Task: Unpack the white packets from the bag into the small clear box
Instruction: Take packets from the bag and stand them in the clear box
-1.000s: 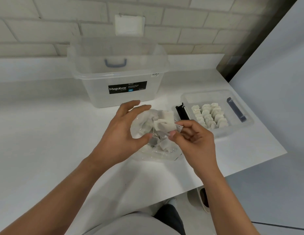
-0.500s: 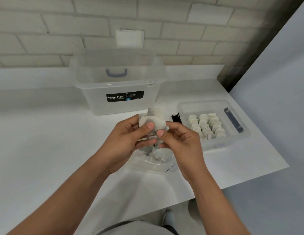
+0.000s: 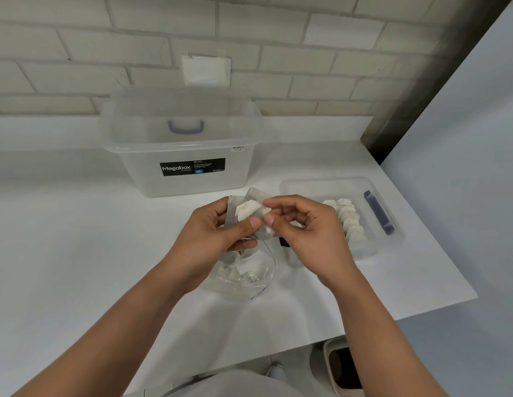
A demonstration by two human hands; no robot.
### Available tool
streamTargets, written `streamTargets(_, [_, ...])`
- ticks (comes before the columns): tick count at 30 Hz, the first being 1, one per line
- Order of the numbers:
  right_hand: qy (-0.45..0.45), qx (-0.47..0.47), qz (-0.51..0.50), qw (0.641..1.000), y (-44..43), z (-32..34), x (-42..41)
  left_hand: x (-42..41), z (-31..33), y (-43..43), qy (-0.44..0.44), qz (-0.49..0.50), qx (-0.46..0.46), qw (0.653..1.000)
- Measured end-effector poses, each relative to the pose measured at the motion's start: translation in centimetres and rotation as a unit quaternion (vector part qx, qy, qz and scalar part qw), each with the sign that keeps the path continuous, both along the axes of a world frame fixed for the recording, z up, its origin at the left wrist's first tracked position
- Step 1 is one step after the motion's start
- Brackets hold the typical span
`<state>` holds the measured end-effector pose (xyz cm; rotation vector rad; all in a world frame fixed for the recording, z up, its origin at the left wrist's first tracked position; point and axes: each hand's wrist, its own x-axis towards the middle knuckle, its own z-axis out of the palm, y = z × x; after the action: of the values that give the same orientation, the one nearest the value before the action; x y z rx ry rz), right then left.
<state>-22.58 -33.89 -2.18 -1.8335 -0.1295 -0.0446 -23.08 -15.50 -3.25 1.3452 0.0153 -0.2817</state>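
A white packet (image 3: 248,211) in a small clear wrapper is held up over the table between both hands. My left hand (image 3: 213,233) grips its left side, thumb on the front. My right hand (image 3: 304,227) pinches its right edge between thumb and forefinger. Below the hands a clear plastic bag (image 3: 246,275) lies on the white table with a few white packets still inside. To the right stands the small clear box (image 3: 384,245), holding a row of several white packets (image 3: 349,222); my right hand hides part of that row.
A large clear Megabox tub (image 3: 180,144) stands behind the hands against the brick wall. A dark blue clip (image 3: 379,216) lies along the small box's right side. The table edge (image 3: 438,308) runs close on the right, with a bin (image 3: 342,368) on the floor below.
Both hands have lifted a packet up out of the bag, which now lies on the table below them. My right hand has shifted to pinch the packet's right edge.
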Motion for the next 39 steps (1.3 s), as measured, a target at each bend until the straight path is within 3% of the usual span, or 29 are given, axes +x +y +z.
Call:
streamTargets(4, [0.037,0.114,-0.028,0.992,-1.3,0.1,0.2,0.5,0.0,-1.6,0.032,0.002,-0.055,0.998])
streamTargets(8, [0.045,0.15,-0.062,0.986,-2.2,-0.4,0.5,0.9,-0.1,-3.3,0.033,0.029,-0.072,0.996])
streamTargets(13, [0.024,0.046,-0.06,0.997,-3.9,-0.4,0.9,1.3,0.1,-5.1,0.011,0.047,-0.02,0.999])
streamTargets(18, [-0.001,-0.05,0.02,0.999,-6.4,1.3,2.1,1.5,0.3,-6.0,-0.004,0.019,0.032,0.999])
streamTargets(22, [-0.003,-0.075,0.028,0.997,-7.8,2.0,3.4,1.9,0.5,-6.8,0.019,0.018,-0.004,1.0])
streamTargets(29, [-0.027,-0.084,-0.062,0.994,-11.5,1.6,7.4,3.3,0.6,-6.1,0.017,0.125,-0.05,0.991])
streamTargets(39, [0.128,-0.24,0.061,0.96,-9.6,-4.9,13.0,2.1,0.6,-5.1,0.033,0.136,-0.061,0.988])
